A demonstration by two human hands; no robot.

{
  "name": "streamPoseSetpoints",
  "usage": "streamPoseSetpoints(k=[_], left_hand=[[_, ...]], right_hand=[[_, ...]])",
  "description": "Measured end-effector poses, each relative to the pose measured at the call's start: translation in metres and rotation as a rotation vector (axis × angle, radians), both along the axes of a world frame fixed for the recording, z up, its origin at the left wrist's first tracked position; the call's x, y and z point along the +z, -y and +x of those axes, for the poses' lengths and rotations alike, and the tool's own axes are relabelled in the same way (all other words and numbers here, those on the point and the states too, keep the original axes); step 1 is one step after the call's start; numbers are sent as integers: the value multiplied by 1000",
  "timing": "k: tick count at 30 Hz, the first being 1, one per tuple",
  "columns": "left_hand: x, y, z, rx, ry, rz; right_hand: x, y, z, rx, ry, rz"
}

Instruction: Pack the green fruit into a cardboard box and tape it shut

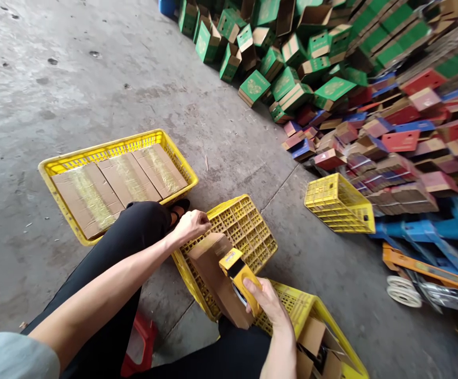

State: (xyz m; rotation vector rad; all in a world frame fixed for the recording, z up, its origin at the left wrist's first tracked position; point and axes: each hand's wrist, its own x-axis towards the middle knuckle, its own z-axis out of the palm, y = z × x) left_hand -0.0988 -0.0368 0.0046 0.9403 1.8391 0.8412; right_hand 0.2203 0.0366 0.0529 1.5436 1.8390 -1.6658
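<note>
My right hand (266, 300) grips a yellow tape dispenser (239, 273) pressed against the near end of a brown cardboard box (213, 268). The box lies on an overturned yellow plastic crate (248, 226) in front of my knees. My left hand (191, 225) rests on the far end of the box at the crate's edge, fingers curled over it.
A yellow crate (55, 166) to the left holds three taped brown boxes. Another crate (324, 316) at lower right holds open cartons. A tipped yellow crate (339, 202), piles of green, red and blue cartons (331, 84) and a pallet jack (426, 268) fill the right. A red stool (142, 337) is under me.
</note>
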Motion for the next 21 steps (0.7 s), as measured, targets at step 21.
streamPoseSetpoints(k=[21], left_hand=[[-28, 1, 1, 46, -146, -117]], right_hand=[[7, 6, -21, 105, 11, 17]])
